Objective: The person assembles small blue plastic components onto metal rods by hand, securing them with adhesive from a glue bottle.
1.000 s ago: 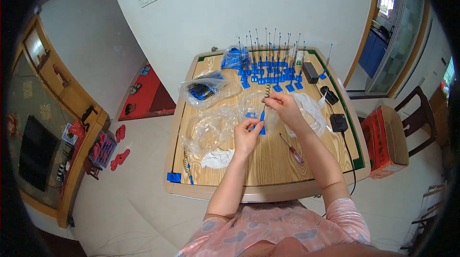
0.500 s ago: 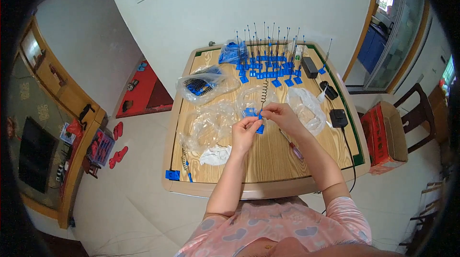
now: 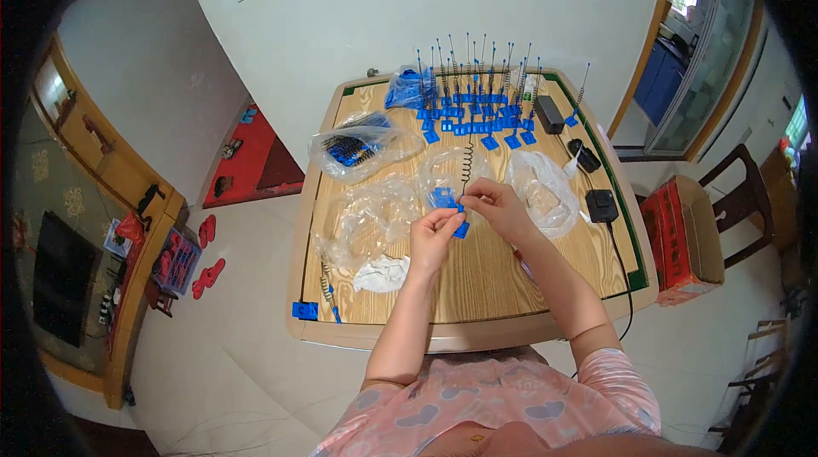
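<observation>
At table [image 3: 511, 287] centre, the left hand [image 3: 432, 235] pinches a blue clip [image 3: 461, 229] while the right hand [image 3: 498, 206] pinches a coiled spring [image 3: 466, 169], its long axis running to 12 o'clock; clip lies at 7 o'clock of the spring's lower end
</observation>
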Tool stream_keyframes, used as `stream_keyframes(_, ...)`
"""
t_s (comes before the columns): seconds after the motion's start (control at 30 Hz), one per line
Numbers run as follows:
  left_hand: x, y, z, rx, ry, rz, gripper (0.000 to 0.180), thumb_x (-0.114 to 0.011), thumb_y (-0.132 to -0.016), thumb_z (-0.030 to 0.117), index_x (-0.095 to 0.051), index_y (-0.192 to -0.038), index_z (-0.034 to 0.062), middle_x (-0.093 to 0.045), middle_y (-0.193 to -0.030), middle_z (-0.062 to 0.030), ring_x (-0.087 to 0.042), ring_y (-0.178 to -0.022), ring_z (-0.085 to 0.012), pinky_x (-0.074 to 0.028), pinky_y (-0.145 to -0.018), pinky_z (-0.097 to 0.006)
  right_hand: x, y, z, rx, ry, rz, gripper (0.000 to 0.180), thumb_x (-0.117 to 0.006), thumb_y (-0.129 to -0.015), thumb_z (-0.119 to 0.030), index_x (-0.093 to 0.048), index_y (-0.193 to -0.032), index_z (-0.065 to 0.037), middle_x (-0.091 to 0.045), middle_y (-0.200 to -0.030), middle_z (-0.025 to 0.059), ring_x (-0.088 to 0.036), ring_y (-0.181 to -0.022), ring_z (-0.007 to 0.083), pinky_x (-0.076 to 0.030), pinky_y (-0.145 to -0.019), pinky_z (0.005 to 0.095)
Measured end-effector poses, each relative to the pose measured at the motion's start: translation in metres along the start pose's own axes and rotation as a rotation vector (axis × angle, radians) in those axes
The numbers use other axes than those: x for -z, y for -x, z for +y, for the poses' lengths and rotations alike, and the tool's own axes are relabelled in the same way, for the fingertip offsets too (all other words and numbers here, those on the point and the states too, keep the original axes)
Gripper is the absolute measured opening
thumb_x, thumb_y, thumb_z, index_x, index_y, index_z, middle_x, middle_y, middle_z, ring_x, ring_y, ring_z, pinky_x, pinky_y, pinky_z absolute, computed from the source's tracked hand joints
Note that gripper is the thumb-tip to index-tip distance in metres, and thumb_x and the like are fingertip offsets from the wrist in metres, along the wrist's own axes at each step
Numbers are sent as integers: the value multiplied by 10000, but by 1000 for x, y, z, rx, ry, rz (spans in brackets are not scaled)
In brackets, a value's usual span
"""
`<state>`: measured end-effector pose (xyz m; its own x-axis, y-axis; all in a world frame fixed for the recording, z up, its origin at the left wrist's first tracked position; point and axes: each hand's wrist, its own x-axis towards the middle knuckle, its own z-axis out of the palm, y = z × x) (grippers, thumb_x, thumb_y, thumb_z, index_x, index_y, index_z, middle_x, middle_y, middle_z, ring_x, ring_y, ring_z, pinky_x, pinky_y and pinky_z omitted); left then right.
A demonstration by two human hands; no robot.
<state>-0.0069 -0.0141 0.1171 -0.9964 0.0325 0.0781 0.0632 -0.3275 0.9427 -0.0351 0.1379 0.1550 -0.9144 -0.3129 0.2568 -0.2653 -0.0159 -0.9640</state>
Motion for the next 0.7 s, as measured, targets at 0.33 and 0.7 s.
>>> stream_keyframes(0.33, 6, 1, -16, -25, -15, 20, 105, -647, -773, 25, -630, -875, 11, -638, -791, -29, -576, -705, -63, -448, -651, -189, 7, -11, -29, -11, 83, 104, 160, -610, -819, -152, -608, -885, -6, -584, -796, -13, -521, -743, 52, -417, -662, 203)
stream_keyframes(0.7, 1, 1, -26, -152, -105, 89, 86, -657, -768, 26, -619, -845, 17, -581, -799, 34, -472, -648, -23, -376, -577, -156, 8, -22, -40, 90, 180, 98, 138, -623, -807, -148, -612, -824, -11, -569, -726, -22, -493, -672, 34, -399, -623, 190)
